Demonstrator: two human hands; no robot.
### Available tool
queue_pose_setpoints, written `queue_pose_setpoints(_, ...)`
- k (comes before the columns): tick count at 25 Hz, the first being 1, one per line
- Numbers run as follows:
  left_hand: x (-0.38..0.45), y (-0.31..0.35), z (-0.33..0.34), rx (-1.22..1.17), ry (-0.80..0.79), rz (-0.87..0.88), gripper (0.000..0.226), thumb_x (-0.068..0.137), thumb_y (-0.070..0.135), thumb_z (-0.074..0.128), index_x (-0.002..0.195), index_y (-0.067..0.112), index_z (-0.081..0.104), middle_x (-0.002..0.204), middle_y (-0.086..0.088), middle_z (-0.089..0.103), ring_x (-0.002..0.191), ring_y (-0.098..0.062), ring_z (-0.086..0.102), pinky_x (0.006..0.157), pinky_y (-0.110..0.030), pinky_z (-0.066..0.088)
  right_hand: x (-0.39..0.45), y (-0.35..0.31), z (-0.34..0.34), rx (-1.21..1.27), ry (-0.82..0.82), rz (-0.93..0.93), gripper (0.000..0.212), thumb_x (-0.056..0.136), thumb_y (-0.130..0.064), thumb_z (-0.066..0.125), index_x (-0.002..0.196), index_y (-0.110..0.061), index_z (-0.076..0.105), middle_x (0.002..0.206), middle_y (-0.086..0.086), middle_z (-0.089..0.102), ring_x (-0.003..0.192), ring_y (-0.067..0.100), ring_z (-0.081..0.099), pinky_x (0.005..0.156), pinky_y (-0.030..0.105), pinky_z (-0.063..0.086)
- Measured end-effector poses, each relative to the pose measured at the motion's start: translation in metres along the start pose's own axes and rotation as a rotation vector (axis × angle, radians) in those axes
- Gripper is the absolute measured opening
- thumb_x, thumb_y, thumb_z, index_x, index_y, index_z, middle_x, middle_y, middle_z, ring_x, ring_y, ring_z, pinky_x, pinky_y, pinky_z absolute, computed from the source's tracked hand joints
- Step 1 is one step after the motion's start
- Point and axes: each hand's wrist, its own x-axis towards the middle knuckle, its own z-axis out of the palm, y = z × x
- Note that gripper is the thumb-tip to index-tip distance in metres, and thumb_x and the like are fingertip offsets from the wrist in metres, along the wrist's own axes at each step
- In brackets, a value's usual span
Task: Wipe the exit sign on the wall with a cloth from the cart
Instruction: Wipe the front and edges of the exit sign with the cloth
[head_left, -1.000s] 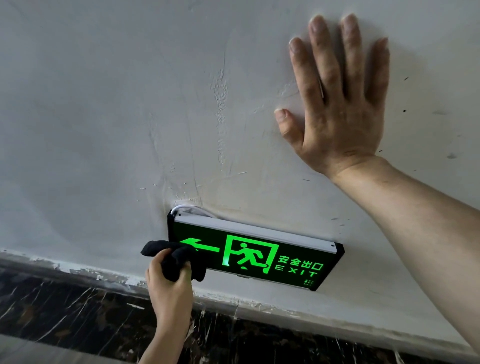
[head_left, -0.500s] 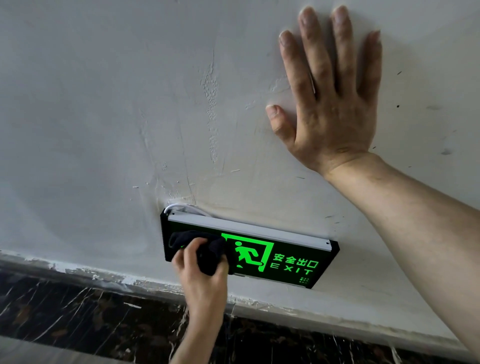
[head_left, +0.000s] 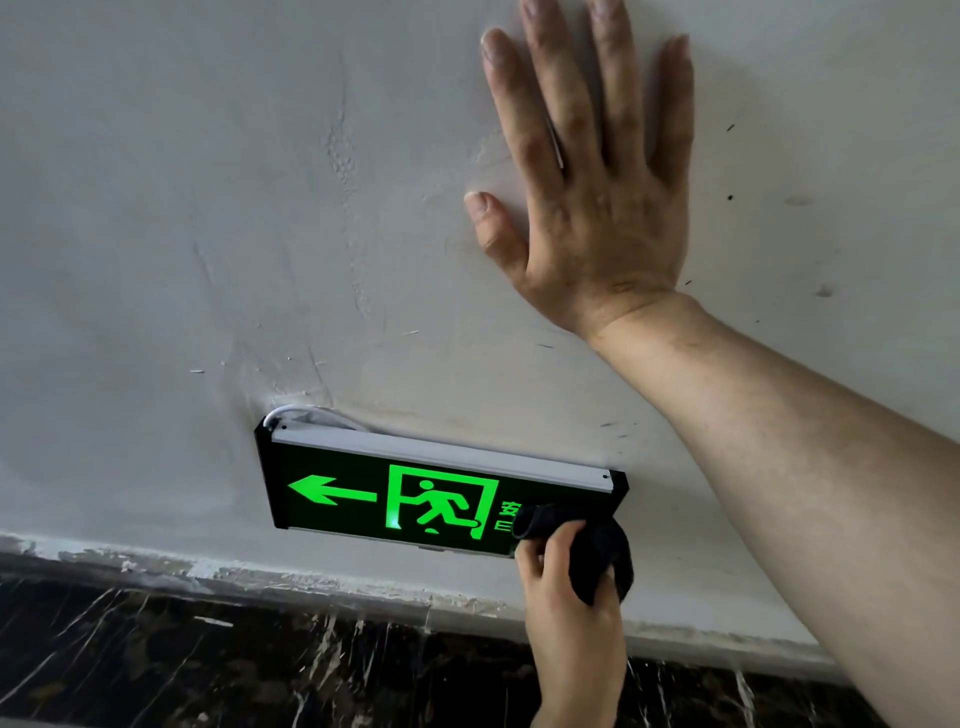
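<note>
The exit sign (head_left: 363, 496) is a black box with a lit green arrow, a running figure and a silver top strip, mounted low on the wall. My left hand (head_left: 563, 618) reaches up from below and grips a dark cloth (head_left: 597, 545), pressing it on the sign's right end. The cloth hides most of the green lettering there. My right hand (head_left: 587, 197) lies flat on the wall above the sign, fingers spread, holding nothing. Its forearm runs down to the lower right.
The grey-white plaster wall (head_left: 182, 208) is rough and scuffed. A white cable (head_left: 298, 414) loops out at the sign's top left corner. Below the wall runs a black marble skirting (head_left: 208, 670) with white veins and a chipped paint edge.
My left hand has swept the cloth across the sign from its left end to its right end, uncovering the arrow and the figure. My right hand stays flat on the wall.
</note>
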Motion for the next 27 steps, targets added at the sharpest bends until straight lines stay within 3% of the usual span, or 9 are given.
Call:
queue_pose_setpoints(8, -0.004, -0.009, 0.007, 0.049, -0.05, 0.051, 0.04, 0.084, 0.026, 0.069, 0.122, 0.038, 0.061, 0.118, 0.022, 0.053, 0.105, 0.01, 0.051, 0.087, -0.005, 0.04, 0.0, -0.002, -0.001, 0.001, -0.006, 0.005, 0.061, 0.095, -0.05, 0.039, 0.146, -0.016, 0.04, 0.15, 0.008, 0.041, 0.139, 0.035, 0.035, 0.112, 0.06, 0.017)
queue_pose_setpoints(10, -0.004, -0.011, 0.006, 0.043, -0.067, -0.006, 0.039, 0.084, 0.028, 0.068, 0.121, 0.037, 0.062, 0.114, 0.021, 0.056, 0.107, 0.006, 0.054, 0.092, -0.014, 0.044, 0.0, -0.002, -0.001, 0.002, -0.004, 0.003, 0.062, 0.095, -0.05, 0.039, 0.146, -0.016, 0.04, 0.151, 0.008, 0.041, 0.139, 0.036, 0.034, 0.112, 0.06, 0.017)
queue_pose_setpoints(19, -0.008, -0.031, -0.017, 0.288, -0.239, -0.296, 0.036, 0.083, 0.038, 0.06, 0.119, 0.041, 0.062, 0.126, 0.013, 0.062, 0.116, -0.007, 0.057, 0.091, -0.015, 0.04, 0.001, -0.001, 0.005, -0.008, 0.04, -0.018, 0.062, 0.095, -0.05, 0.038, 0.146, -0.016, 0.038, 0.151, 0.009, 0.04, 0.139, 0.036, 0.032, 0.113, 0.06, 0.016)
queue_pose_setpoints(21, -0.007, -0.034, -0.032, 0.342, -0.327, -0.288, 0.04, 0.086, 0.043, 0.053, 0.127, 0.043, 0.055, 0.134, 0.013, 0.057, 0.122, -0.005, 0.052, 0.089, -0.009, 0.036, 0.001, -0.001, 0.007, -0.015, 0.048, -0.021, 0.063, 0.095, -0.051, 0.037, 0.147, -0.016, 0.036, 0.152, 0.009, 0.039, 0.14, 0.036, 0.03, 0.113, 0.059, 0.015)
queue_pose_setpoints(23, -0.004, -0.04, -0.05, 0.302, -0.554, -0.287, 0.055, 0.092, 0.044, 0.043, 0.145, 0.037, 0.029, 0.152, 0.012, 0.034, 0.134, 0.0, 0.036, 0.089, 0.002, 0.026, 0.001, 0.001, 0.009, -0.033, 0.055, -0.023, 0.064, 0.095, -0.051, 0.037, 0.148, -0.016, 0.034, 0.152, 0.009, 0.038, 0.14, 0.036, 0.029, 0.113, 0.059, 0.014)
queue_pose_setpoints(25, -0.003, -0.039, -0.066, 0.233, -0.717, -0.32, 0.062, 0.094, 0.04, 0.041, 0.147, 0.034, 0.008, 0.154, 0.017, 0.016, 0.139, 0.0, 0.026, 0.087, 0.009, 0.019, -0.001, 0.002, 0.009, -0.047, 0.056, -0.026, 0.064, 0.095, -0.051, 0.037, 0.148, -0.016, 0.034, 0.152, 0.009, 0.038, 0.14, 0.036, 0.028, 0.114, 0.058, 0.013)
queue_pose_setpoints(27, -0.002, -0.027, -0.081, 0.227, -0.761, -0.292, 0.064, 0.093, 0.037, 0.044, 0.147, 0.031, 0.01, 0.153, 0.015, 0.02, 0.139, -0.004, 0.028, 0.089, 0.007, 0.022, -0.001, 0.0, 0.007, -0.043, 0.048, -0.033, 0.064, 0.094, -0.05, 0.039, 0.149, -0.017, 0.033, 0.153, 0.009, 0.037, 0.141, 0.035, 0.028, 0.114, 0.058, 0.012)
